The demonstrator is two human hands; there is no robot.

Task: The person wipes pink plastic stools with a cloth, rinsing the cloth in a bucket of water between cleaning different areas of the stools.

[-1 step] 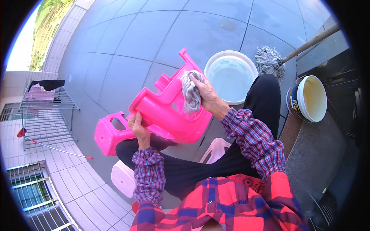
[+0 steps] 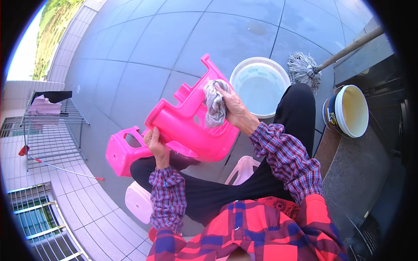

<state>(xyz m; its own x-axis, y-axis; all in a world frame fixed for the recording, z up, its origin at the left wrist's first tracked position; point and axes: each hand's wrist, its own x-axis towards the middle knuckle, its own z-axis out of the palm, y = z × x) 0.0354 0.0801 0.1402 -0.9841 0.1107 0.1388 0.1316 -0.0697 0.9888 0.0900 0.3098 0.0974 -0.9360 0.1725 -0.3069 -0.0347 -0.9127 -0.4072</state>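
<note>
A bright pink plastic stool [image 2: 196, 141] is tipped on its side above my lap, its legs pointing up and to the left. My left hand [image 2: 157, 148] is closed on the end of one leg, thumb on the outside. In my right hand [image 2: 237, 108] is a bunched grey-and-white cloth [image 2: 215, 104], lying against the stool's right side. Whether the cloth presses on the plastic I cannot tell. Just beyond my right hand stands a round white basin [image 2: 260, 89] with water in it.
Another pink stool [image 2: 126, 152] lies left of my knee, with a pale pink stool [image 2: 139, 202] nearer me. A mop [image 2: 305, 71] and a white-rimmed bucket [image 2: 355, 111] are at the right. A metal drying rack [image 2: 56, 117] stands at the left on grey tiles.
</note>
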